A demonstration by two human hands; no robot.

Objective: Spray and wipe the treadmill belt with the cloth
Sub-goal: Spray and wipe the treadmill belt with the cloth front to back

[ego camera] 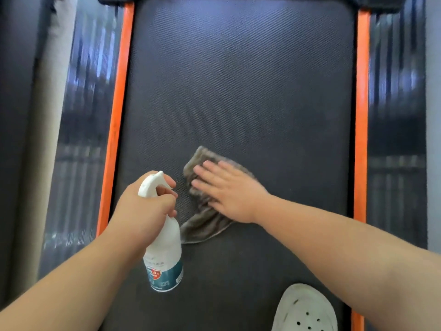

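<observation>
The dark textured treadmill belt (238,80) fills the middle of the view. A crumpled grey-brown cloth (205,225) lies on it near the left side. My right hand (226,189) presses flat on the cloth with straight fingers. My left hand (145,206) grips the neck of a white spray bottle (164,247) with a teal label, a finger on the trigger; the bottle hangs above the belt, just left of the cloth, nozzle pointing up-right.
Orange side strips run along the belt at the left (117,115) and right (361,115), with ribbed black foot rails (83,115) outside them. A white perforated shoe (305,311) stands on the belt at the bottom right. A beige curtain (45,115) hangs at far left.
</observation>
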